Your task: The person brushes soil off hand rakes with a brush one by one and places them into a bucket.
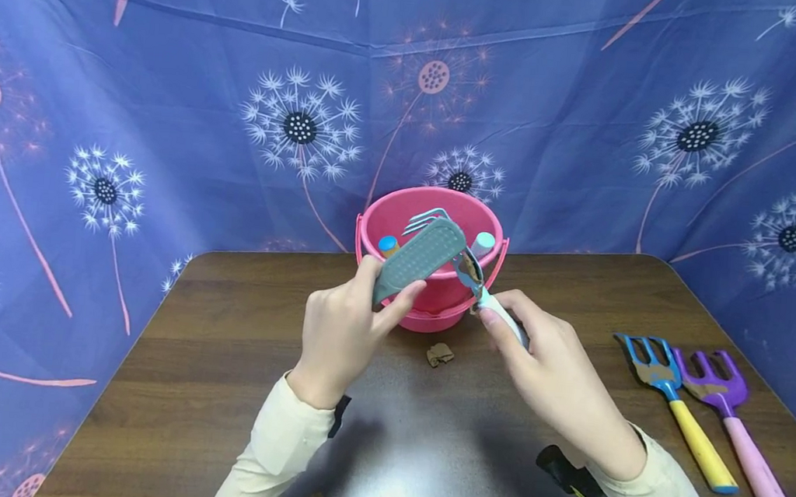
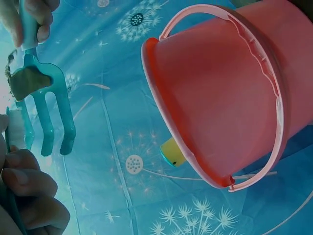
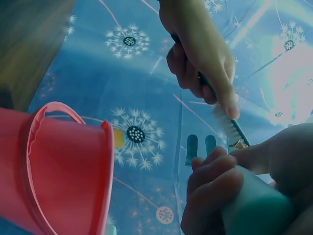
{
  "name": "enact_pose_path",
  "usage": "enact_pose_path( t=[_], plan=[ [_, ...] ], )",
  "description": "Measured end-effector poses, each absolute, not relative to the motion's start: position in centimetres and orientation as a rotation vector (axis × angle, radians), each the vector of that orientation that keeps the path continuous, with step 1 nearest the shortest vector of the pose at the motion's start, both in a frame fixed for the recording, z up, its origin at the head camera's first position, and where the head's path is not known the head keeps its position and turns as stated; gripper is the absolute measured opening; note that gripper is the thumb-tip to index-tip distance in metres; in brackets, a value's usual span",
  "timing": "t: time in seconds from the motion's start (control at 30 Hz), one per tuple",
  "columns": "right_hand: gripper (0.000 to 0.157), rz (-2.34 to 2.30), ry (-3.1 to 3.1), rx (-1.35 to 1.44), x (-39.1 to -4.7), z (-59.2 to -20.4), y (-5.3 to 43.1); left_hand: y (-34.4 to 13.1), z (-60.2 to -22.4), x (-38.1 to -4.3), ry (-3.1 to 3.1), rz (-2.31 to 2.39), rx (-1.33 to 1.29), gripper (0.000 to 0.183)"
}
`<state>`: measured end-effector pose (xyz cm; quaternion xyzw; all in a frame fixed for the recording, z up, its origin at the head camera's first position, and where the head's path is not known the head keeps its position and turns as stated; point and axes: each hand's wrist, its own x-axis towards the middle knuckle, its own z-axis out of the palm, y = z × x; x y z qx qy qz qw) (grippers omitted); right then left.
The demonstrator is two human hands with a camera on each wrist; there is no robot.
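My left hand point(image 1: 343, 326) grips a grey-green scrubbing brush point(image 1: 425, 254), thumb along its near edge. Its white bristles point(image 3: 224, 122) face the head of a teal garden hand fork point(image 2: 57, 90). By its pale handle point(image 1: 501, 317), my right hand point(image 1: 557, 362) holds that fork pointing up and left. A brown, mud-like patch point(image 2: 30, 82) clings to the fork where the tines begin. In the head view the brush covers the middle of the tines, and their bent tips show beyond it. Both tools are held up in front of a pink bucket point(image 1: 427, 321).
Handle ends, one blue and yellow point(image 1: 388, 245), one pale green point(image 1: 482, 243), stick up inside the bucket. A brown crumb point(image 1: 440, 354) lies on the wooden table point(image 1: 237, 329). At right lie a blue fork point(image 1: 695, 440) and a purple fork point(image 1: 726, 395), both brown-smeared. Patterned cloth hangs behind.
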<state>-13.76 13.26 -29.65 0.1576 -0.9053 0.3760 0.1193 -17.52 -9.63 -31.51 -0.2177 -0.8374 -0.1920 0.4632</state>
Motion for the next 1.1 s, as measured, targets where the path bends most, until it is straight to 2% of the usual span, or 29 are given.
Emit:
enact_pose_path(
  t=[0.17, 0.47, 0.77, 1.1],
  plan=[
    [0.017, 1.123, -2.622, 0.51, -13.5, -29.8, 13.0, -9.3, -31.6, -17.6, -2.063, -0.362, -0.589, 0.045],
    [0.03, 1.107, -2.619, 0.451, -13.9, -29.3, 13.4, -9.1, -32.0, -17.7, -2.099, -0.18, -0.653, 0.046],
    [0.021, 1.084, -2.645, 0.325, -14.1, -29.2, 13.8, -9.8, -31.6, -17.7, -2.146, -0.357, -0.639, 0.043],
    [0.013, 1.052, -2.596, 0.405, -13.7, -29.7, 13.2, -8.8, -32.0, -17.2, -2.234, -0.419, -0.701, 0.046]
  ],
)
